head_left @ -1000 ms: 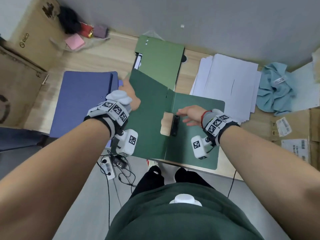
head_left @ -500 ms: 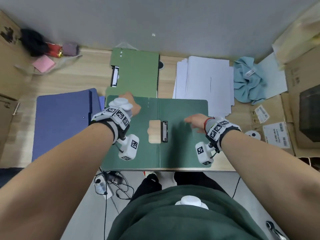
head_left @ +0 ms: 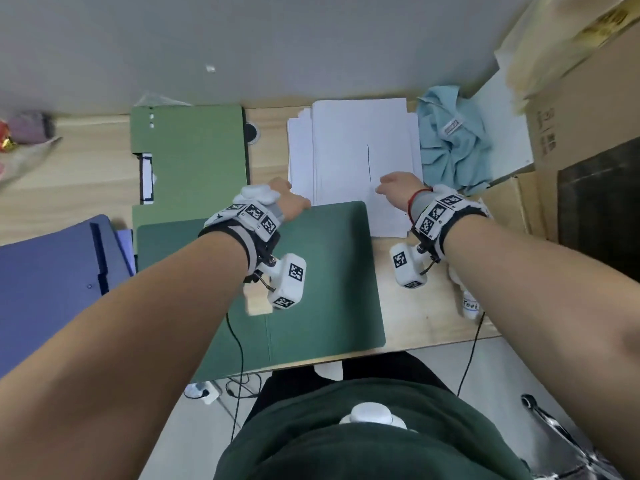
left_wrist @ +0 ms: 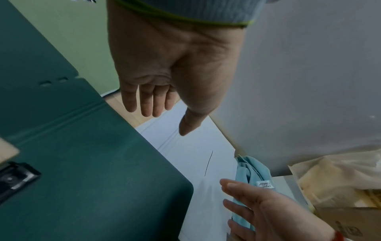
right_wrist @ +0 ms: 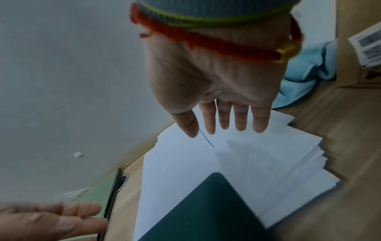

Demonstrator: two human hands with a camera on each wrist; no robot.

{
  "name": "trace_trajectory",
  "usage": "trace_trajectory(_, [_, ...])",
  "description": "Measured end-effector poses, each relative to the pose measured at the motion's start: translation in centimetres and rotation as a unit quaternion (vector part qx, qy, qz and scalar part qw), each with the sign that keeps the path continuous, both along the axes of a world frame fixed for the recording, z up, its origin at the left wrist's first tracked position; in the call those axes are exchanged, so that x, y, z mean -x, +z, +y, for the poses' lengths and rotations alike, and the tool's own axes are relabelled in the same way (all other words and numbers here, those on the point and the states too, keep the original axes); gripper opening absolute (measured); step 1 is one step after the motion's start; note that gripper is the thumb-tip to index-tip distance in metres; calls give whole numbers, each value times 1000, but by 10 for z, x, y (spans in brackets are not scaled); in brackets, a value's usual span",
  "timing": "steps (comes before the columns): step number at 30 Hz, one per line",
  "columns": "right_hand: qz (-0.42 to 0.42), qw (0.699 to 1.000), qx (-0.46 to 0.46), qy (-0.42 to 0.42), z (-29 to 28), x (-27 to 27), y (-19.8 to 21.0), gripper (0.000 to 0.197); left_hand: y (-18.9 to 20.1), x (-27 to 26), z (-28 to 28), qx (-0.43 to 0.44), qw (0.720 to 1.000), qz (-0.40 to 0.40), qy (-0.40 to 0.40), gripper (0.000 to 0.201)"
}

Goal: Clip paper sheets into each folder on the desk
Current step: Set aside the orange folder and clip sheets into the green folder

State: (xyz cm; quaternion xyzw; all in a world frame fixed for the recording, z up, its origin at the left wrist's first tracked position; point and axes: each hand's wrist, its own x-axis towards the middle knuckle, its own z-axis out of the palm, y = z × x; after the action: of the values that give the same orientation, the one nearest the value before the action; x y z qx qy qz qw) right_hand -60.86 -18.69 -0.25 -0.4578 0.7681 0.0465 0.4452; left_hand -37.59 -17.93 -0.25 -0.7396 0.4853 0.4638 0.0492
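Observation:
A dark green folder (head_left: 322, 271) lies open and flat on the desk in front of me. Its black clip (left_wrist: 14, 179) sits near the spine, beside a small wooden block (head_left: 258, 301). Behind it to the right is a loose stack of white paper sheets (head_left: 346, 150), whose top sheet bears a thin pen line. My left hand (head_left: 294, 202) hovers at the folder's far edge with fingers straight and holds nothing. Over the near part of the stack my right hand (head_left: 388, 187) is spread and empty. The wrist views show both palms bare: left hand (left_wrist: 164, 120), right hand (right_wrist: 214, 130).
A light green folder (head_left: 194, 150) lies behind the open one, and a blue folder (head_left: 52, 278) lies at the left. A crumpled light blue cloth (head_left: 450, 140) sits right of the paper, with cardboard boxes (head_left: 571, 116) beyond it. A small white bottle (head_left: 469, 303) stands near the front right edge.
The dark green folder's left cover went from raised to flat. Both hands left the folder and moved back and right to the paper stack.

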Motion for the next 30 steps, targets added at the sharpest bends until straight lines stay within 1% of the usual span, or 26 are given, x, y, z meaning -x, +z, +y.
trace_trajectory(2, [-11,1000,-5,-7,-11,2,-3,48,-4,11,-10,-16,1000,1,2,74])
trace_trajectory(5, [-19,1000,-9,-6,-22,3,-9,50,-14,22,-23,-33,999,0,6,87])
trace_trajectory(8, [-2,1000,-27,13,-32,8,-20,44,-24,40,-40,-47,999,-3,18,85])
trace_trajectory(11, [33,999,-17,32,-41,11,-22,39,-28,55,-56,-54,998,-1,34,88])
trace_trajectory(14, [46,998,-7,32,-43,15,-25,38,-31,63,-66,-55,997,-6,47,91])
trace_trajectory(17, [36,999,-6,10,-47,22,-29,40,-34,70,-74,-51,997,6,66,91])
trace_trajectory(18, [33,999,-8,5,-48,24,-31,41,-36,74,-76,-50,996,11,68,87])
trace_trajectory(19, [30,1000,-6,3,-49,26,-33,42,-36,76,-76,-41,997,16,60,77])
trace_trajectory(20, [26,1000,-8,-2,-49,27,-35,43,-35,79,-76,-35,998,17,47,62])
trace_trajectory(22, [12,1000,-7,-14,-49,29,-38,44,-32,84,-76,-7,999,28,31,20])
trace_trajectory(23, [3,1000,-5,-24,-48,29,-40,45,-28,86,-75,12,999,38,23,13])
trace_trajectory(24, [-7,999,-4,-36,-47,29,-41,45,-25,86,-74,25,998,47,24,13])
trace_trajectory(25, [-21,998,-1,-51,-47,32,-44,44,-24,86,-73,43,997,65,25,5])
trace_trajectory(26, [-31,997,1,-66,-45,33,-44,43,-22,86,-73,52,994,85,37,8])
trace_trajectory(27, [-38,996,9,-80,-43,34,-45,41,-19,84,-73,65,991,108,48,16])
trace_trajectory(28, [-34,994,18,-102,-41,36,-44,38,-15,84,-73,78,987,129,62,20])
trace_trajectory(29, [-35,990,36,-129,-40,39,-45,38,-9,83,-73,93,981,153,72,19])
trace_trajectory(30, [-34,986,52,-157,-38,41,-42,41,-3,81,-74,102,977,168,84,17])
